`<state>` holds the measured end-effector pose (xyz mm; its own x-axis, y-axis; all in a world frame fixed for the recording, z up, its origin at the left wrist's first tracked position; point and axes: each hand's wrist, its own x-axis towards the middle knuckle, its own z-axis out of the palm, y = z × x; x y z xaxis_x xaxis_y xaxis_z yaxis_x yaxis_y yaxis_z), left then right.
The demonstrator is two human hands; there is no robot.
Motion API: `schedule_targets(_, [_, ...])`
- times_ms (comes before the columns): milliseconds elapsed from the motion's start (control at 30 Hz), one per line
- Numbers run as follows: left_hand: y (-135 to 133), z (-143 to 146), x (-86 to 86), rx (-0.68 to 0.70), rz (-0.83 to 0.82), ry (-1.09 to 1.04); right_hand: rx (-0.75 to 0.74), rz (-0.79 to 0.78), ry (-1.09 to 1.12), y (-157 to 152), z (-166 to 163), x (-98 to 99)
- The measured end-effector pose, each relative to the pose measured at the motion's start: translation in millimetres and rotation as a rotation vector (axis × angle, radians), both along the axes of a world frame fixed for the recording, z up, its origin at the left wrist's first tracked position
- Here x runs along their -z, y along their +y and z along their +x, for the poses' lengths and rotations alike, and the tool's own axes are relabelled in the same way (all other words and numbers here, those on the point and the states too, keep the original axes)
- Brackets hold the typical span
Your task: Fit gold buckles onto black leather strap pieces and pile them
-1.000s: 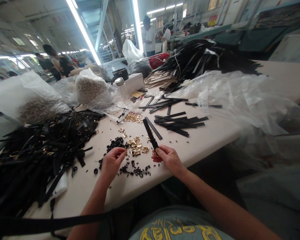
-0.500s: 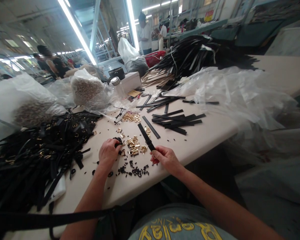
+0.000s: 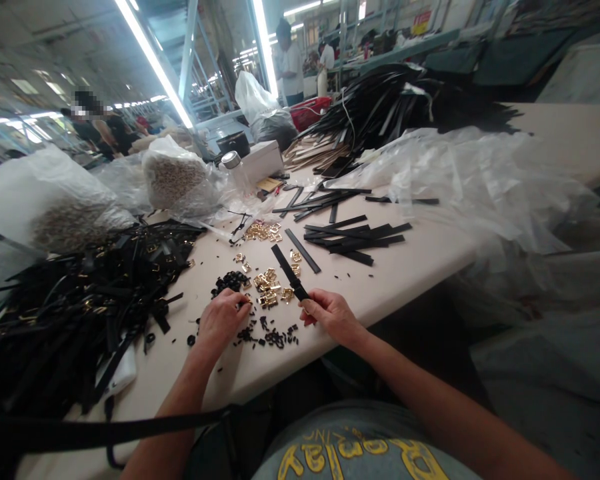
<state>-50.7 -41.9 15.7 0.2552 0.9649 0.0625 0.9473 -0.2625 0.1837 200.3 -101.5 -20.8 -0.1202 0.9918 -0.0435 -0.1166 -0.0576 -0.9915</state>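
My right hand (image 3: 333, 320) is closed around the lower end of a short black strap (image 3: 284, 265), which slants up and away to the left. A black loop (image 3: 296, 285) sits around the strap just above my fingers. My left hand (image 3: 225, 320) has thumb and fingers pinched together beside a gold buckle; I cannot make out what lies between the fingertips. Just beyond it is a pile of black loops (image 3: 229, 281). Loose gold buckles (image 3: 267, 287) lie between my hands, and small black pieces (image 3: 275, 339) are scattered nearer to me.
A heap of black straps with buckles (image 3: 80, 313) covers the table's left side. Loose black strips (image 3: 357, 237) lie right of centre, near clear plastic sheeting (image 3: 460, 180). Behind stand filled plastic bags (image 3: 173, 173), a jar (image 3: 235, 170) and a bundle of black strips (image 3: 405, 100).
My left hand has left the black loops and moved right and slightly toward me, to the edge of the buckles. The right hand still holds the strap in nearly the same place.
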Motion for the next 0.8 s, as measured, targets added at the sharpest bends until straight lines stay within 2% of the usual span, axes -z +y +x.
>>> schedule_targets(133, [2.8,-4.6,-0.1,0.000,-0.016,-0.090,0.007,0.007,-0.017,-0.5,-0.8,0.8])
schedule_targets(267, [5.9,-13.0,-0.4,-0.024,0.021,-0.302,0.006,0.002,0.001,-0.4,-0.4,1.0])
schedule_targets(367, [4.1,-15.8,0.1,-0.115,0.073,-0.513,-0.002,0.005,-0.003,0.2,-0.3,0.0])
schedule_targets(500, [-4.2,-5.2,3.4,-0.260,-0.034,-0.883,-0.005,-0.002,-0.034,-0.5,-5.7,-2.9])
schedule_targets(600, [-10.9,8.8,7.7,-0.277,-0.084,-1.068,-0.039,-0.001,-0.051,-2.9,-12.2,-5.5])
schedule_targets(800, [-9.9,17.9,16.8,-0.268,-0.055,-1.127,-0.021,0.039,-0.109,-2.6,-13.7,-6.6])
